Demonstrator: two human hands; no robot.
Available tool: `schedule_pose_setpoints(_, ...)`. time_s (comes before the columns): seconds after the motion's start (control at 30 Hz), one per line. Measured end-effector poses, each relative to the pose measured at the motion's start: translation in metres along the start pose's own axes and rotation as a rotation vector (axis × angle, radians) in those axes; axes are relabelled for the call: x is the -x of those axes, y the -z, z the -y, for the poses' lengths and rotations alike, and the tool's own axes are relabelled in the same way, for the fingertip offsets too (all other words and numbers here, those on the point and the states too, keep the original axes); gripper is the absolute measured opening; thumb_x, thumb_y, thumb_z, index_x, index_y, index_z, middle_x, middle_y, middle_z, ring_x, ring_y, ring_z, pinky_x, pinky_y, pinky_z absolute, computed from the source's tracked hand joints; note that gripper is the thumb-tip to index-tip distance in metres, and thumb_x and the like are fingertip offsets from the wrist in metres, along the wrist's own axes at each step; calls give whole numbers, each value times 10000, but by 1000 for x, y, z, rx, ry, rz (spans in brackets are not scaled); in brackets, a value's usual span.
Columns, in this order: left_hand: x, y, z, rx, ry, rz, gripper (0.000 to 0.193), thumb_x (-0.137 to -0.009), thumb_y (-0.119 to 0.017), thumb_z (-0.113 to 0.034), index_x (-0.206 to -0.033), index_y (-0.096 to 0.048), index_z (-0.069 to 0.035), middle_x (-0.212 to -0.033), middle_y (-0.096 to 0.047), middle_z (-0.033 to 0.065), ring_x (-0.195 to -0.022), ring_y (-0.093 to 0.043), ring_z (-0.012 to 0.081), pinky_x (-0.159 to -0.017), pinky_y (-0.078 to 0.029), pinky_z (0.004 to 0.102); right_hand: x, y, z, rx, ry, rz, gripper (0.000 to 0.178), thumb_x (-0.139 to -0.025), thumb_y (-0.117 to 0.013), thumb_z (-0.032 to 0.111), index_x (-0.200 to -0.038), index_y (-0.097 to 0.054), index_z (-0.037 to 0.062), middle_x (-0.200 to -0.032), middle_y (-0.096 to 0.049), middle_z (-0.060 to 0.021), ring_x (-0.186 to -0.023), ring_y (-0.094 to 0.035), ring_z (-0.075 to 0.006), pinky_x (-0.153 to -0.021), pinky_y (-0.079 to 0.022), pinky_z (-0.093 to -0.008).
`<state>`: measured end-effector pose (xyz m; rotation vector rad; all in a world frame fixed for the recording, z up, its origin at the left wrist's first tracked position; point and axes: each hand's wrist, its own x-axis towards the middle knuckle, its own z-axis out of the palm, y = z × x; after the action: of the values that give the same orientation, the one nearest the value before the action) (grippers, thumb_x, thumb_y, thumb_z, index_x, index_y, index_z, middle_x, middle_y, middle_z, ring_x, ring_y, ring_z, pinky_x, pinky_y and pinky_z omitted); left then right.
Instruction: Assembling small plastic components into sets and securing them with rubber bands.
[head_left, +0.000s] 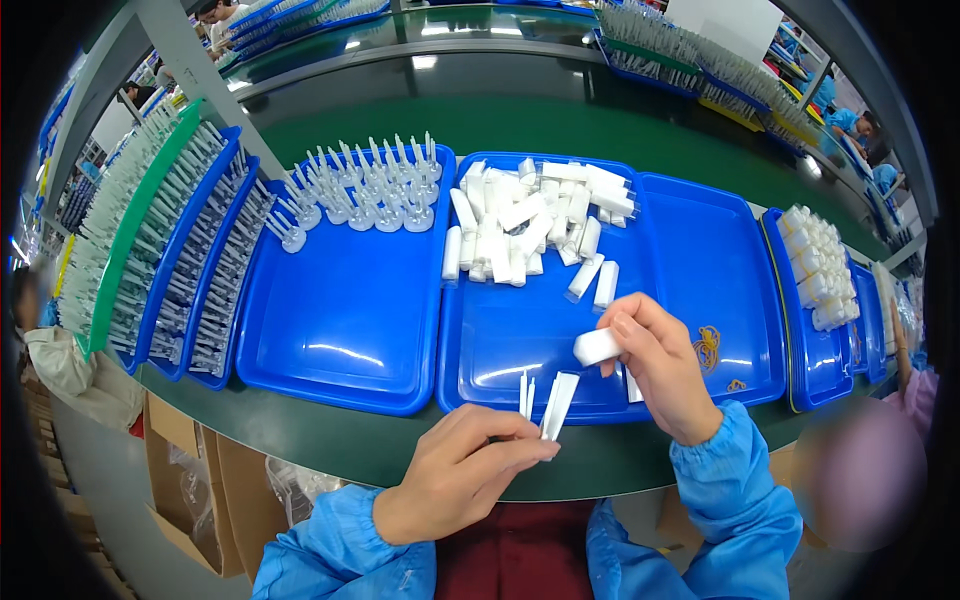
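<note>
Between thumb and bent fingers, pinched nearly together, the right hand is holding a white block; below and left of it, the left hand's closed fingertips are gripping thin white strips. Beyond both, white packets are lying in a blue tray.

Trays are sitting side by side along the desk.
Stemmed parts are standing at the back of the left tray, right of a loaded group of trays. Packets are lying heaped behind both hands, in the middle tray's rear; rubber bands are resting in the right tray, nearer its front.
</note>
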<state>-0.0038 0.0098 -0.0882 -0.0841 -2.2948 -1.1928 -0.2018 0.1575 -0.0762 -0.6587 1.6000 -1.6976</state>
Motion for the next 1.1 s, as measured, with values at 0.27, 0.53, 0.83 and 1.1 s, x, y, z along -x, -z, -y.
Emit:
schedule_pose_setpoints(0.27,-4,6,-14,196,65,108,353,-751,-757,99,-1043,-780,-98,-1091,-714,59,-948,-660,207,-800,-509,316,1,6,-15,105,101,78,304,-1101,-453,329,-977,-538,65,-918,-544,-27,-881,-487,-112,-831,-412,-274)
schedule_pose_setpoints(0.53,-2,6,-13,280,123,127,321,-780,-756,90,-1042,-772,-94,-1101,-720,76,-963,-662,221,-821,-510,319,14,5,-21,155,244,128,246,-1101,-452,250,-1011,-533,37,-937,-550,-55,-873,-498,-132,-822,-427,-287)
schedule_pose_setpoints(0.83,6,-11,2,117,32,-124,367,-757,-851,-14,-1077,-672,-43,-1087,-714,114,-934,-687,261,-816,-547,346,27,-25,-26,470,756,176,124,-1013,-606,222,-1015,-571,102,-912,-593,-64,-828,-537,-266,-777,-379,-400)
schedule_pose_setpoints(1.1,-5,-3,15,-193,-127,-57,341,-669,-824,57,-950,-683,-74,-923,-686,73,-786,-654,258,-704,-475,370,21,16,29,1468,423,-187,373,-804,-807,277,-1075,-630,90,-923,-648,-83,-910,-576,-268,-810,-395,-399)
